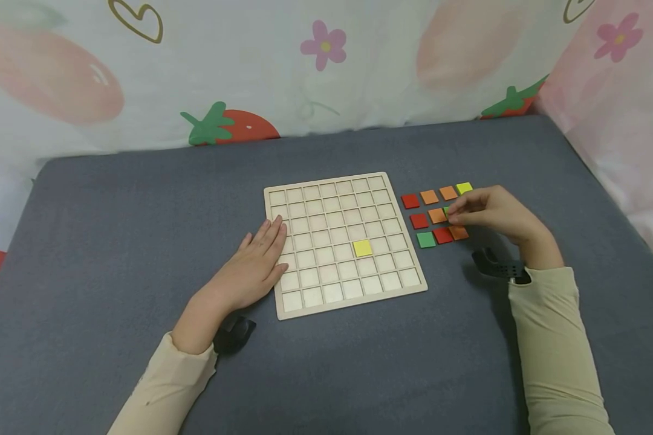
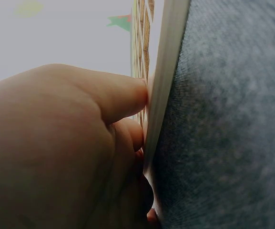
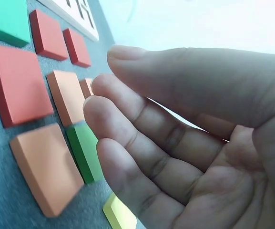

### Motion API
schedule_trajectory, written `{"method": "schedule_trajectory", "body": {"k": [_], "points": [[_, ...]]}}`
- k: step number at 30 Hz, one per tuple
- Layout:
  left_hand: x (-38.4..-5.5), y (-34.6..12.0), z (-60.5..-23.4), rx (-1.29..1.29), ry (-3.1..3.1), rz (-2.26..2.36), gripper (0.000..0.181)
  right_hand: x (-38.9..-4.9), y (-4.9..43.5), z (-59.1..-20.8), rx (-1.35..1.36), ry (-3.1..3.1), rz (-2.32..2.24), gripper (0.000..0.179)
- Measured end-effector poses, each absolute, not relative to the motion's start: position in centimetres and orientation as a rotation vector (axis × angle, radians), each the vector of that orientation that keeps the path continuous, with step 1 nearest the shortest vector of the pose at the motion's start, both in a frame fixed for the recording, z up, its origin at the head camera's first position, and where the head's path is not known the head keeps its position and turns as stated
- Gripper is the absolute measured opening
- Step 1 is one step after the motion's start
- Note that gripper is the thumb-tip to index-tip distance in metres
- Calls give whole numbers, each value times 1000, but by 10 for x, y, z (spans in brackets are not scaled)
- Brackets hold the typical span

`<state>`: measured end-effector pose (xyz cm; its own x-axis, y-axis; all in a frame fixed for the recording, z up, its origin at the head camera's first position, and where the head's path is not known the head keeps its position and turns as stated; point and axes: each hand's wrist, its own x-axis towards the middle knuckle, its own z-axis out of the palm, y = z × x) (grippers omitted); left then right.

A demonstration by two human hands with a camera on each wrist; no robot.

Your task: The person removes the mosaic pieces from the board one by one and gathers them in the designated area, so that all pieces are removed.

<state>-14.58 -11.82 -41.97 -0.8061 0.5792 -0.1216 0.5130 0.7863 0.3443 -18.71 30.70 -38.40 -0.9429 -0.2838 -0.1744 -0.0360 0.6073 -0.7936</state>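
A wooden grid board lies on the table, a yellow tile in one of its squares. My left hand rests on the board's left edge with fingers extended; in the left wrist view its thumb touches the rim. Right of the board, several square tiles lie in rough rows. Over them hovers my right hand, fingers gently bent and nothing between thumb and fingertips. Closest to its fingertips are a light green tile, partly hidden, and an orange tile.
Red, orange and dark green tiles lie beside the board's right edge, and a yellow tile sits at the far end. A patterned curtain hangs behind the grey table.
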Motion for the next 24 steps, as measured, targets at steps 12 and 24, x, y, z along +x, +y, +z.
{"method": "schedule_trajectory", "body": {"k": [12,24], "points": [[-145,-118,-419,851,2759,437,65,-187,290,-382,-336,2452,-1325,27],[-145,-118,-420,849,2751,437,65,-186,271,-382,-407,2382,-1364,23]]}}
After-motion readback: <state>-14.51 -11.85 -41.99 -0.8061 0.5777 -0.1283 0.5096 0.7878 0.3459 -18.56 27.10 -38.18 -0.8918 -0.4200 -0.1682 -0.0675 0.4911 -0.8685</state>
